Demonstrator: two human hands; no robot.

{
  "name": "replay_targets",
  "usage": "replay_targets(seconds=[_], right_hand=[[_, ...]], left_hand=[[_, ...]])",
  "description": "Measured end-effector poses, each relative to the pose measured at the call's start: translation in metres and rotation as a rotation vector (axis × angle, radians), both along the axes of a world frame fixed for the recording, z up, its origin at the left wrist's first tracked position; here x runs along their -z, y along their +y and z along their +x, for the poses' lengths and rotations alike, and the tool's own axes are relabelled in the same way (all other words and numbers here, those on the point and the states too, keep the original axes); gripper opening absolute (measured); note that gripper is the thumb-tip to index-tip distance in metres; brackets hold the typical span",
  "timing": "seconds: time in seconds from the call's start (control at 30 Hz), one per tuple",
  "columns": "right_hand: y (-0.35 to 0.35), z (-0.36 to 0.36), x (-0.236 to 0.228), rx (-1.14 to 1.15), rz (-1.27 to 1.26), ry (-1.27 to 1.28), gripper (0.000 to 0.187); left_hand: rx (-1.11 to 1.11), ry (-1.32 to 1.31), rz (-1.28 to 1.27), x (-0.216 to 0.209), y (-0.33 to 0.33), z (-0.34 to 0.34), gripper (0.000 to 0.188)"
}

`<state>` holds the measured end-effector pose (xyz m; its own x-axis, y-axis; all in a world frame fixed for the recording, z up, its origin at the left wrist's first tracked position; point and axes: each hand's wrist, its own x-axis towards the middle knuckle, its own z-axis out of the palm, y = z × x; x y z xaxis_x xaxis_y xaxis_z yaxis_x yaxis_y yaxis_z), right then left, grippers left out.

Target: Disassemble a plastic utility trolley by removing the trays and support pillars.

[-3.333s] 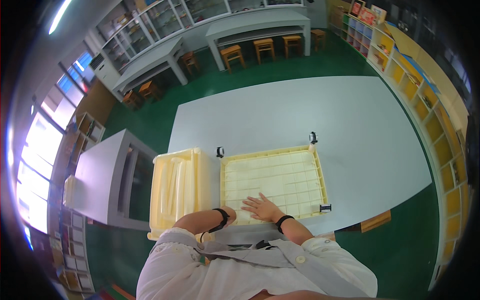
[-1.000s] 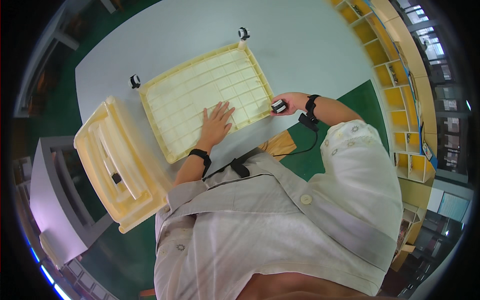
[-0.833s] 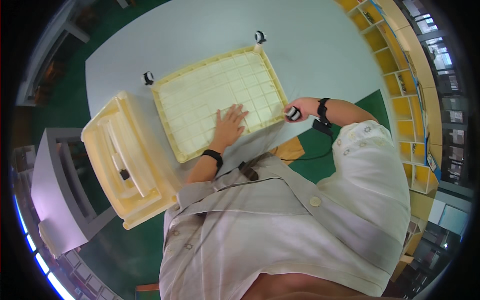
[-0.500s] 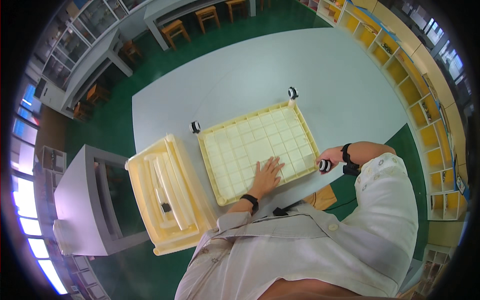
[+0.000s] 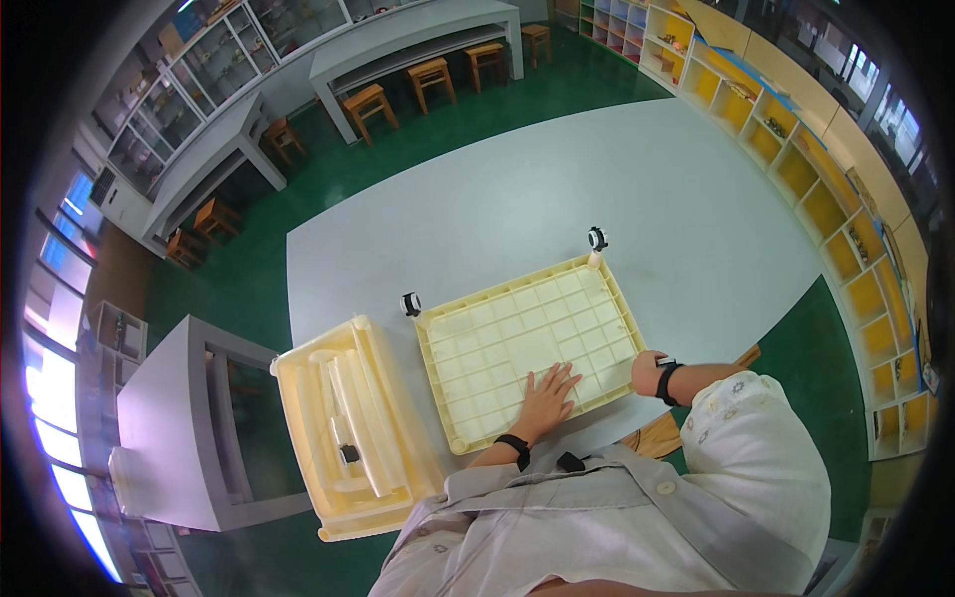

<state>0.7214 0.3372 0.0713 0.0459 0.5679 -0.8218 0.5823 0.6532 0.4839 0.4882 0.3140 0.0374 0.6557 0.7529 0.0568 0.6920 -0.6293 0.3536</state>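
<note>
— What lies nearest?

— The left hand (image 5: 545,399) rests flat, fingers spread, on the pale yellow gridded tray (image 5: 527,348). The right hand (image 5: 647,372) curls round the tray's near right corner, gripping it.

— Around it?

— A cream plastic rack (image 5: 348,428) just left, overhanging the white table (image 5: 557,199). Two black-and-white casters (image 5: 597,239) stand on the far corners.

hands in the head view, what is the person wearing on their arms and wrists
Both hands are bare, no gloves. The left hand has a black band around its wrist, and the right hand has a similar black wristband with a small pale detail on top. The sleeves of a loose off-white buttoned shirt, faintly patterned at the right shoulder, end above the wrists.
</note>
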Motion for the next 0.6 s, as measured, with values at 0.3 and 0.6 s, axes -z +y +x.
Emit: replay_targets(seconds=[0.3,0.6], right_hand=[[0.006,0.017,0.022,0.017,0.029,0.194,0.025],[0.042,0.028,-0.034,0.478,0.116,0.442,0.017]], left_hand=[[-0.019,-0.012,-0.031,0.003,-0.002,0.000,0.051],[-0.008,-0.012,-0.011,0.006,-0.002,-0.001,0.051]])
